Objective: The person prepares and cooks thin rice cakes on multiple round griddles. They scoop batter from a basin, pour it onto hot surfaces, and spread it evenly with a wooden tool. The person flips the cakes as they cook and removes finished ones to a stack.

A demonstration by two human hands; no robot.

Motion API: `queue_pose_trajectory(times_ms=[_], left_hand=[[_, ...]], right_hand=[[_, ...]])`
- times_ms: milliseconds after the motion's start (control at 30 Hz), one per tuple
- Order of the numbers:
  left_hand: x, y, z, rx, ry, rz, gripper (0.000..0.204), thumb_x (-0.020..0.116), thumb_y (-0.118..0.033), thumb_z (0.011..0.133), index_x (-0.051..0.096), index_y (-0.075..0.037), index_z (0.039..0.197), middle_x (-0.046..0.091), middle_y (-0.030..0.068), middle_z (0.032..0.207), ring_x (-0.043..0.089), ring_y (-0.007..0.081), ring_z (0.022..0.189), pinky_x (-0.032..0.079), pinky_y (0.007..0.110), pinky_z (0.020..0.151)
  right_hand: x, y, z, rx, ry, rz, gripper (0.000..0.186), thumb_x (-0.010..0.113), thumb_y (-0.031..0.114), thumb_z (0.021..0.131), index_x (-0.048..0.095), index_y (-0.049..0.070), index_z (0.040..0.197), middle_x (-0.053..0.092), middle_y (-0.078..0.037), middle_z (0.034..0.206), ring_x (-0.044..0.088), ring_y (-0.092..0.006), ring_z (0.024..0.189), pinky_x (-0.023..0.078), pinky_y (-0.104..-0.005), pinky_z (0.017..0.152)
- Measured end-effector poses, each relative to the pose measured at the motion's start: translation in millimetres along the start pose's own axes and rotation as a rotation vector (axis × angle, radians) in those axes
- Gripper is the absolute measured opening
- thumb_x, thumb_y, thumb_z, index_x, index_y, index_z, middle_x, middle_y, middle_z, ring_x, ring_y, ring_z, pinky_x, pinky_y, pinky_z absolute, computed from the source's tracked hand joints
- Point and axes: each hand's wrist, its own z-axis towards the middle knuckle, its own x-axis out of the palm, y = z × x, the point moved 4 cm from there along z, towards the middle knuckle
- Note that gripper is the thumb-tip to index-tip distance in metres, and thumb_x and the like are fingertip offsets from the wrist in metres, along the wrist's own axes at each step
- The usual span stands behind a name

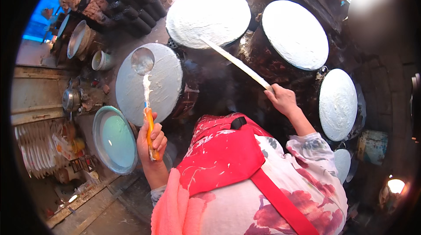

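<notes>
My left hand [151, 140] grips the orange handle of a metal ladle [143, 62], whose bowl hovers over a round grey griddle [169, 81] at centre left; batter drips down its shaft. My right hand [283, 99] holds a long flat wooden stick [234, 62] that reaches up to a round griddle covered in white batter [208, 16]. Two more batter-coated griddles sit at upper right [296, 33] and at right [337, 103]. I wear a floral top with a red apron strap.
A metal basin of pale liquid [114, 140] sits below the left griddle. A small cup [101, 60], a metal bowl [78, 38] and a kettle [71, 100] stand at left. Stacked white plates [37, 151] lie at lower left. A blurred person is at upper right.
</notes>
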Motion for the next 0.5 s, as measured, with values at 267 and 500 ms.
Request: queue_pose_trajectory(times_ms=[267, 500], left_hand=[[21.6, 27.6, 53.2, -0.082, 0.001, -0.005, 0.036, 0.031, -0.024, 0.100, 0.040, 0.002, 0.124, 0.039, 0.0020, 0.063, 0.041, 0.0087, 0.039, 0.036, 0.021, 0.037], [24.3, 35.4, 64.4, -0.054, -0.031, -0.006, 0.035, 0.032, -0.023, 0.099, 0.042, 0.001, 0.122, 0.039, 0.0017, 0.063, 0.040, 0.0086, 0.039, 0.036, 0.021, 0.037]], right_hand=[[-46.0, -67.9, -21.1, 0.037, -0.015, -0.201, 0.037, 0.055, 0.042, 0.086, 0.051, 0.007, 0.077, 0.058, -0.014, 0.069, 0.059, -0.0337, 0.062, 0.046, -0.0430, 0.054], [-82.9, -75.2, 17.4, -0.092, -0.010, -0.360, 0.037, 0.057, 0.043, 0.084, 0.050, 0.008, 0.076, 0.057, -0.012, 0.068, 0.059, -0.0321, 0.060, 0.046, -0.0419, 0.052]])
